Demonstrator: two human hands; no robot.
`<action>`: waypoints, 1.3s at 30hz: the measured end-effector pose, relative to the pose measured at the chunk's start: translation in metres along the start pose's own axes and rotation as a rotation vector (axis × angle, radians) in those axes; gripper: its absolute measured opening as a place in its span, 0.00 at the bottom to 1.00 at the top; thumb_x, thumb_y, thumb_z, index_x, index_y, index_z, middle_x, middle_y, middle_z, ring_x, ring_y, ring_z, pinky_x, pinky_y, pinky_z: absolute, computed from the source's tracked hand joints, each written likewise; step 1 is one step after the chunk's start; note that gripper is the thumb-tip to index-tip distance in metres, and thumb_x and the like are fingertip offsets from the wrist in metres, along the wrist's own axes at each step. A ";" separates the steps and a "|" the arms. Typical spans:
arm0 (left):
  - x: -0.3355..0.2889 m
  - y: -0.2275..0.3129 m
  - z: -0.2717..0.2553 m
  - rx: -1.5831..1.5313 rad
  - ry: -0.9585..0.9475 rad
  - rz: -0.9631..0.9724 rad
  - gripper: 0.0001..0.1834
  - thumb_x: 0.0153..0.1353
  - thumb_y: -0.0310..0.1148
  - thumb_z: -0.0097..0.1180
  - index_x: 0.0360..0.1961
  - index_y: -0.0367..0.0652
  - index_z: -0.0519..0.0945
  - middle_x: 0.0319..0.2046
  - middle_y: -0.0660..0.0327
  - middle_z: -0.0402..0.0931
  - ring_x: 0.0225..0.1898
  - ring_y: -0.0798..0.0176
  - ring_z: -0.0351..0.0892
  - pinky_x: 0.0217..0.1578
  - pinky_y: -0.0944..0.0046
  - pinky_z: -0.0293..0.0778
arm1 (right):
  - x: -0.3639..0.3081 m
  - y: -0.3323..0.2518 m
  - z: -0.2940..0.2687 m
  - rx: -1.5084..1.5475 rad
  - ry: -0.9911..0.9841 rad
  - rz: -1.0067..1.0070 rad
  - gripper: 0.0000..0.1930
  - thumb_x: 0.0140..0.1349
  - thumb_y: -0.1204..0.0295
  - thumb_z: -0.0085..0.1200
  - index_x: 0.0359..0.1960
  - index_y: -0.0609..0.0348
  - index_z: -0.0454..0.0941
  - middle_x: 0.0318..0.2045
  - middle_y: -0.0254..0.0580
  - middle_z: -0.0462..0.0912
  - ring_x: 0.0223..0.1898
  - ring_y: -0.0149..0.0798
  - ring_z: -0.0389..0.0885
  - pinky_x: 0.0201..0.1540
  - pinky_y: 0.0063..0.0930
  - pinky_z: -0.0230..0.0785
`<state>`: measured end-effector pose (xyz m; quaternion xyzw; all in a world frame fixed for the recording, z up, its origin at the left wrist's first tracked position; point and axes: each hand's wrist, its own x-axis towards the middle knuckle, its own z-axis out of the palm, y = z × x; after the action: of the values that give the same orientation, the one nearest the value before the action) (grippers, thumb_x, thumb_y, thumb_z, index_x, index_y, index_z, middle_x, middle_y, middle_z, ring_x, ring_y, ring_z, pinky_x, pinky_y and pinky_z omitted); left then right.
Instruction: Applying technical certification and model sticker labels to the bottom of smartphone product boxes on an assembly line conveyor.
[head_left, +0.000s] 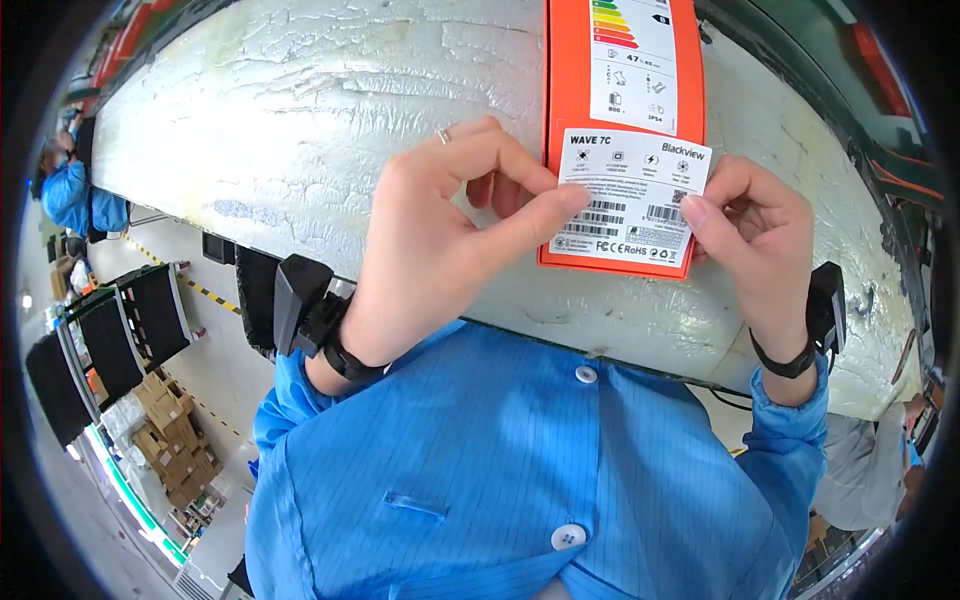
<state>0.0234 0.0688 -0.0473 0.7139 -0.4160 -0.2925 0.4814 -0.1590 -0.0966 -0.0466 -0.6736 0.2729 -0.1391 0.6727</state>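
An orange-red box [553, 100] lies on the silvery work surface, ahead of me and right of the middle. A white sticker label [650, 183] with barcodes and small symbols lies over its near end, slightly tilted, one corner reaching past the box's right edge. At the label's left edge, my left hand [455, 205] pinches with thumb and forefinger. My right hand [752, 215] grips the opposite edge, thumb on top and fingers curled beneath. Whether the label is stuck down cannot be told. Farther up the box is another white label [634, 85] with a coloured rating scale.
A worn, wrinkled silvery covering [300, 110] spans the work surface. Black strapped devices sit on both my wrists. Black panels on a rack [110, 340] and stacked cardboard boxes [175, 435] stand off to the left. Other people in blue [75, 200] and grey [865, 475] appear at the sides.
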 end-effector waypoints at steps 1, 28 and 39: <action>-0.001 0.000 0.001 0.073 0.022 0.034 0.11 0.54 0.29 0.68 0.23 0.39 0.78 0.21 0.69 0.74 0.23 0.76 0.67 0.28 0.74 0.62 | -0.001 0.001 0.001 -0.063 0.013 -0.056 0.05 0.60 0.76 0.61 0.29 0.61 0.77 0.25 0.30 0.79 0.26 0.19 0.73 0.28 0.14 0.65; 0.092 0.031 0.007 -0.203 -0.478 -0.050 0.16 0.67 0.32 0.57 0.51 0.39 0.68 0.44 0.62 0.75 0.38 0.72 0.79 0.38 0.69 0.75 | -0.017 -0.043 -0.079 -1.262 -0.245 -0.297 0.42 0.47 0.55 0.67 0.67 0.32 0.65 0.67 0.58 0.56 0.60 0.61 0.64 0.63 0.56 0.56; 0.328 -0.036 -0.014 0.228 0.428 0.287 0.34 0.62 0.52 0.57 0.58 0.34 0.72 0.53 0.47 0.76 0.55 0.49 0.75 0.56 0.59 0.67 | 0.195 -0.045 -0.197 -1.146 0.469 -0.591 0.22 0.58 0.64 0.60 0.54 0.53 0.74 0.55 0.50 0.74 0.57 0.50 0.72 0.59 0.40 0.66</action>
<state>0.2046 -0.2056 -0.0818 0.7426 -0.4321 -0.0154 0.5115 -0.1019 -0.3706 -0.0261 -0.9214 0.2469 -0.2926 0.0672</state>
